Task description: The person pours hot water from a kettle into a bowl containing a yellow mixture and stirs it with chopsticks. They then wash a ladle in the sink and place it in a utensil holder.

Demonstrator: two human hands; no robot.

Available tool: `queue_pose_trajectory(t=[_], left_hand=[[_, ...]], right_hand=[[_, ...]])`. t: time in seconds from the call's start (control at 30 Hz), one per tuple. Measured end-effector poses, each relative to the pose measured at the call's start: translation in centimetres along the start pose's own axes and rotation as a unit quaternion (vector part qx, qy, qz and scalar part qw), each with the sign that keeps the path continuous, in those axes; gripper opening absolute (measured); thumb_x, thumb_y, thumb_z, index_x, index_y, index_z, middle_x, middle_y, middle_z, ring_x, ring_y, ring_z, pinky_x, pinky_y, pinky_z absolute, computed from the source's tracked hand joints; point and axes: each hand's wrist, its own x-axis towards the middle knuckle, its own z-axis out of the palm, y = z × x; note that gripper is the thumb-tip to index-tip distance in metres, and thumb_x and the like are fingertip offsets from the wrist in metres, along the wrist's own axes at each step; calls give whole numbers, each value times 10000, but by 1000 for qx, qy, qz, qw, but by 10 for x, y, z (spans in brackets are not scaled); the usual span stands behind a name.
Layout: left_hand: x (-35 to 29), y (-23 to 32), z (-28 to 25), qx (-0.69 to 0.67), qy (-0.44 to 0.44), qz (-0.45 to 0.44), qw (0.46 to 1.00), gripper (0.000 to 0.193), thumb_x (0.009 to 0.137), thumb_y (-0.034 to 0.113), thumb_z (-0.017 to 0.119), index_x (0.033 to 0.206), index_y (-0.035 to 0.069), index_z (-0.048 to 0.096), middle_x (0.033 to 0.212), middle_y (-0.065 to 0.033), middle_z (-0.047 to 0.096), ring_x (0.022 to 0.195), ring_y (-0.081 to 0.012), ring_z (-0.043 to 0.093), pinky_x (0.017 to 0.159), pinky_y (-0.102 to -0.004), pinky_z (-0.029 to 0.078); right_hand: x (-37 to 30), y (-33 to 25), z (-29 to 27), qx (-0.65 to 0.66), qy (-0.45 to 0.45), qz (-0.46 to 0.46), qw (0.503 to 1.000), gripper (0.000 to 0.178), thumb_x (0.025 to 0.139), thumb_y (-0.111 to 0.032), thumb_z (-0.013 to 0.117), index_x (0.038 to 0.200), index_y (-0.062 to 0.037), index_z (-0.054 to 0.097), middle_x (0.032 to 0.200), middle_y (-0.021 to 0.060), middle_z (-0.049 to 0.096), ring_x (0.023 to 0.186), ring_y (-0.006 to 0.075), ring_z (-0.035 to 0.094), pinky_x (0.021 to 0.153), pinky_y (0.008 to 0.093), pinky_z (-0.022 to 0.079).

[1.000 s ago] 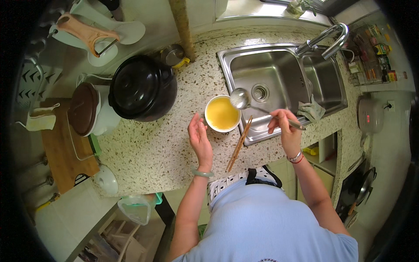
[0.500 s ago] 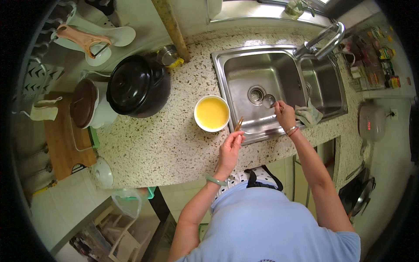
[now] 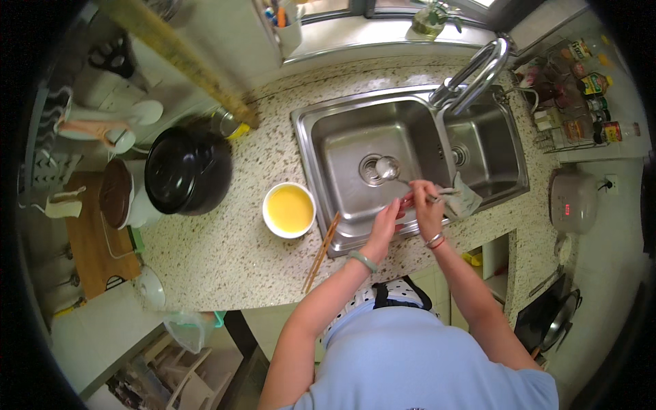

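Note:
A metal spoon (image 3: pixel 388 168) is in my right hand (image 3: pixel 428 210), with its bowl over the left sink basin (image 3: pixel 348 137), close to the drain. My right fingers are closed around its handle. Beside it, my left hand (image 3: pixel 385 231) reaches over the sink's front rim, its fingers apart and partly hidden against the right hand. A pair of wooden chopsticks (image 3: pixel 317 265) lies on the counter, tips on the sink's left rim. Left of the sink stands a white bowl (image 3: pixel 267 225) of yellow liquid.
A black lidded pot (image 3: pixel 181 171) stands at the left, near a brown-lidded container (image 3: pixel 116 195). The faucet (image 3: pixel 482 72) rises behind the sink. A cloth (image 3: pixel 465 199) drapes over the sink's front edge. Jars (image 3: pixel 594 85) fill a rack at the far right.
My left hand has let go of the chopsticks, now lying by the sink's left rim, and moved right beside my right hand. The spoon is still in my right hand. The view has shifted.

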Motion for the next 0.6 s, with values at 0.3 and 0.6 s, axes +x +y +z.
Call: queue_pose_trajectory(t=[0.3, 0.6], left_hand=[[91, -12, 5, -175, 19, -132, 975, 363, 1043, 316, 382, 1040, 59, 638, 982, -67, 686, 921, -181, 653, 863, -410, 549], [111, 10, 22, -259, 98, -157, 948, 208, 1011, 292, 490, 946, 102, 545, 683, 16, 507, 565, -118, 484, 488, -294, 468]], right_hand=[[22, -3, -44, -295, -207, -248, 899, 384, 840, -56, 622, 1217, -28, 555, 940, 213, 653, 797, 361, 668, 691, 422, 542], [269, -23, -125, 12, 45, 3, 999, 513, 998, -317, 556, 1367, 10, 413, 962, 116, 655, 636, 167, 676, 486, 262, 540]])
